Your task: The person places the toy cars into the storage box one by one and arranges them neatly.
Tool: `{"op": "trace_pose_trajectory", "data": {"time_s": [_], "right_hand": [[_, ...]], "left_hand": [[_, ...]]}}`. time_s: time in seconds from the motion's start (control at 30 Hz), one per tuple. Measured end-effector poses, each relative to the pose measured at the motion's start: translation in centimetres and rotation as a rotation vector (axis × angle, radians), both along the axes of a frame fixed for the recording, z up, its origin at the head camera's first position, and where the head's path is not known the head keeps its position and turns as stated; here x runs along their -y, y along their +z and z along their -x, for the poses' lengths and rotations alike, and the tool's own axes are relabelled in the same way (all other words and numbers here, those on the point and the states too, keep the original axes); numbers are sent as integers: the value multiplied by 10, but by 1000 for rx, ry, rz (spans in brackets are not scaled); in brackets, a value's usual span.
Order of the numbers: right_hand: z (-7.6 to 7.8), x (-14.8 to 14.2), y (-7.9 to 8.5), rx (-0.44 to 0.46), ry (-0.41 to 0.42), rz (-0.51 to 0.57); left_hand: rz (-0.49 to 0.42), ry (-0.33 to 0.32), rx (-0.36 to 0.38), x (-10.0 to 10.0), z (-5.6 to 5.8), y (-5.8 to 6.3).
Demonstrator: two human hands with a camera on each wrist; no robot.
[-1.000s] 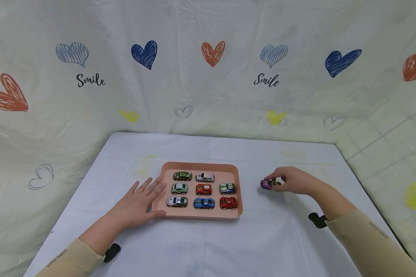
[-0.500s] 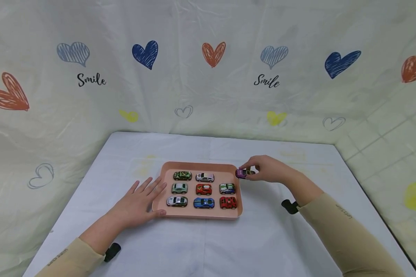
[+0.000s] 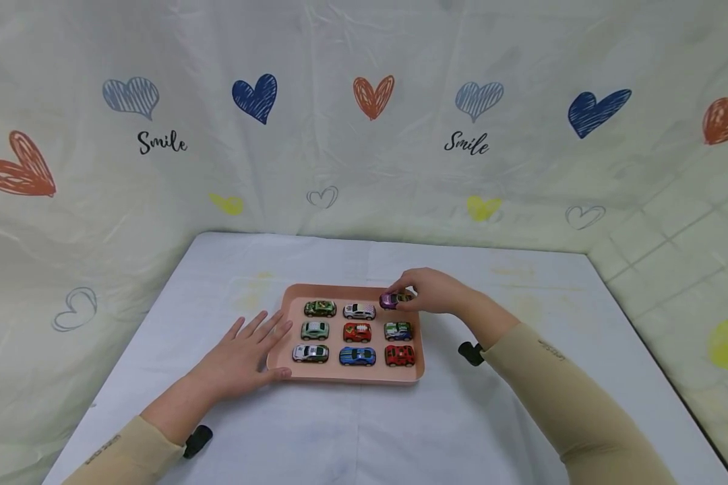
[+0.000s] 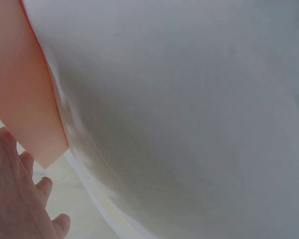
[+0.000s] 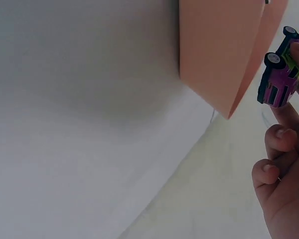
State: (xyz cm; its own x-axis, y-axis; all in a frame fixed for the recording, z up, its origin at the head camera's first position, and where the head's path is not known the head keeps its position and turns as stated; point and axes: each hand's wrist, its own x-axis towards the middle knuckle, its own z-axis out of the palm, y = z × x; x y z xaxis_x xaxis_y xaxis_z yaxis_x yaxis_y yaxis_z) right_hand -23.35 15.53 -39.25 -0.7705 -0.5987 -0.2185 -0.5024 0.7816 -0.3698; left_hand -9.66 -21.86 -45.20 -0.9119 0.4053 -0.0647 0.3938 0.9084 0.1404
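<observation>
A purple toy car (image 3: 389, 300) with some green is pinched between thumb and fingers of my right hand (image 3: 432, 291), over the far right corner of the pink tray (image 3: 346, 376). The right wrist view shows the toy car (image 5: 281, 79) above the tray's rim, its wheels visible. My left hand (image 3: 236, 357) lies spread at the tray's left edge, fingers straight and touching the rim. In the left wrist view, fingertips of the left hand (image 4: 20, 194) show beside the tray wall (image 4: 30, 89). Several toy cars stand in rows in the tray, among them a blue one (image 3: 357, 356).
The tray sits on a table covered with a white cloth (image 3: 315, 431). Behind it hangs a pale curtain (image 3: 400, 168) printed with hearts and the word Smile. A red toy car (image 3: 400, 356) stands at the tray's near right corner.
My right hand has carried the purple toy car leftward from the table right of the tray to over its far right corner. The left hand has stayed at the tray's left edge.
</observation>
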Motion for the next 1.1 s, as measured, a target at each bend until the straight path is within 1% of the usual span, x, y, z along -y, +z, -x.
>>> {"op": "trace_pose_trajectory", "data": {"time_s": [0.17,0.33,0.47,0.67,0.73,0.87,1.0,1.1], "right_hand": [[3,7,-10,-9,-6,-83],[4,11,-19,-36,27,-161],[3,15,-25,-77,39,-228],[4,17,-28,-143,51,-298],[4,17,-28,-160,58,-316],[4,19,-28,-161,57,-337],[3,19,-27,-153,49,-334],[3,19,-25,-135,43,-310]], "left_hand": [[4,-8,-3,-1,0,1],[9,-6,3,0,0,0],[7,-9,-5,0,0,0],[-6,-10,-13,-1,0,1],[-7,-3,-12,-1,0,-1],[-6,-1,-10,-2,0,1],[-18,-3,-12,0,1,-2],[-26,-3,-13,0,1,-3]]}}
